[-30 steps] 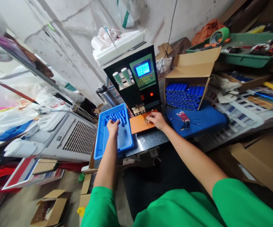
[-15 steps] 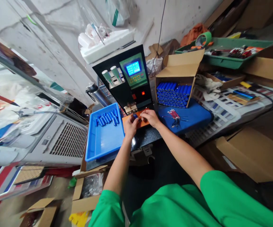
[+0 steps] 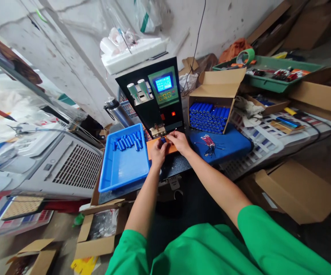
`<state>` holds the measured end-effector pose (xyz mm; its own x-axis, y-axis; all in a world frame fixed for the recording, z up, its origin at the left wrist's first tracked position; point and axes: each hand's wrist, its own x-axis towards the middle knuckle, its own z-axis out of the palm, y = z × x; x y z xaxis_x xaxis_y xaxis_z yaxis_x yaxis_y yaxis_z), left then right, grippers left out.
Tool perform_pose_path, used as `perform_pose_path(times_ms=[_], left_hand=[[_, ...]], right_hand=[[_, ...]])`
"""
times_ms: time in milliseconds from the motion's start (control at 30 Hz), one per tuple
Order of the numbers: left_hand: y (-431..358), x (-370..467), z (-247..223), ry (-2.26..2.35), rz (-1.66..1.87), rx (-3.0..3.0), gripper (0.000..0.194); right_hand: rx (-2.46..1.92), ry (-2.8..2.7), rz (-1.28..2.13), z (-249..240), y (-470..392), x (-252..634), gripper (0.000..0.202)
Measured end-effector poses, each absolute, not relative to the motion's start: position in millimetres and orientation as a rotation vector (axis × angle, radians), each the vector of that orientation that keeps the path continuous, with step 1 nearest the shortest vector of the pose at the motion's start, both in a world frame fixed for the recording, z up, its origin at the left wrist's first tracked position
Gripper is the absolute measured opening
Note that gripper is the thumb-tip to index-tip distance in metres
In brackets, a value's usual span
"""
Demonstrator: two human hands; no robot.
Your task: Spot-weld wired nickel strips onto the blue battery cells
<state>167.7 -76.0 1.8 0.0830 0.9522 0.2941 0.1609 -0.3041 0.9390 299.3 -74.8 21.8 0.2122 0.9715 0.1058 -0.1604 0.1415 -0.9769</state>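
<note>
In front of the black spot welder [image 3: 169, 72], my left hand [image 3: 158, 152] is closed around a blue cylindrical battery [image 3: 163, 140], mostly hidden by the fingers. The battery is just under the welder's metal electrodes [image 3: 158, 130], over an orange plate [image 3: 171, 149]. My right hand [image 3: 180, 143] pinches a thin wire lead [image 3: 175, 129], whose small tip sticks up above the fingers; its other end is by the battery. Whether the wire touches the battery I cannot tell. To the right, a bundle of red and black wire leads [image 3: 208, 141] lies on a blue surface.
At left, a blue tray [image 3: 124, 176] holds several blue batteries [image 3: 127, 141]. A cardboard box [image 3: 214, 87] packed with blue batteries stands right of the welder. Behind the tray is a steel flask [image 3: 119, 112]; a green tray [image 3: 268, 83] sits far right.
The view has shifted slightly. My right hand has turned a little at the electrodes, and the wire's tip now shows above its fingers. My left hand stays on the battery.
</note>
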Motion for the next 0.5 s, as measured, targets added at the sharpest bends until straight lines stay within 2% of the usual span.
perform_pose_path(times_ms=[500], left_hand=[[-74.0, 167.4, -5.2, 1.227, 1.324, 1.570, 0.025]], right_hand=[[-1.260, -1.137, 0.935, 21.2, -62.4, 287.6, 0.017]])
